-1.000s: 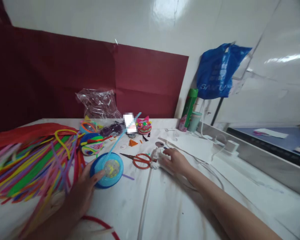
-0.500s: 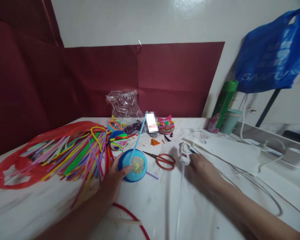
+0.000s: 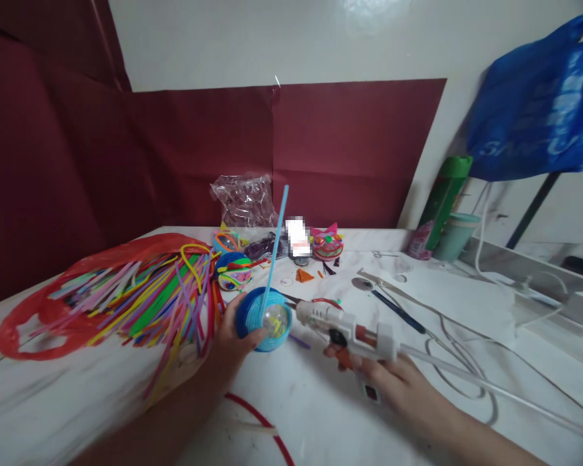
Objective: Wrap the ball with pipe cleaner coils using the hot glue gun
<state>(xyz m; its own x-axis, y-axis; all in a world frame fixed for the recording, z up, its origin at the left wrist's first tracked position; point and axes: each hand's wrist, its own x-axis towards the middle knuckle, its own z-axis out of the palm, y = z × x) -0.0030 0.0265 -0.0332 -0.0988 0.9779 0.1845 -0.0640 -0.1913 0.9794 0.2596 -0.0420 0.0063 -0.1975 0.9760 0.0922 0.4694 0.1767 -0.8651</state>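
Note:
My left hand (image 3: 236,346) grips a ball (image 3: 247,314) wound in dark and light blue strips, with a clear patch holding yellow bits on its front. A light blue pipe cleaner (image 3: 278,236) sticks up from the ball. In my right hand (image 3: 388,378) is a white glue gun (image 3: 330,317) with an orange trigger, my fingers wrapped round its handle. Its nozzle points left, close to the ball's right side; whether it touches I cannot tell. A long clear glue stick (image 3: 495,388) runs out of its back. Behind the gun lie orange-handled scissors (image 3: 328,301), partly hidden.
Many coloured pipe cleaners (image 3: 150,304) lie on a red plastic bag (image 3: 29,346) at left. Finished-looking decorated balls (image 3: 234,270) and a pink cat-eared one (image 3: 327,243) stand at the back. A dark-handled tool (image 3: 398,310) and cables (image 3: 457,349) lie at right.
My right hand has picked up the glue gun from the table and swung its nozzle left toward the ball. The ball has tilted slightly in my left hand, its pipe cleaner now more upright.

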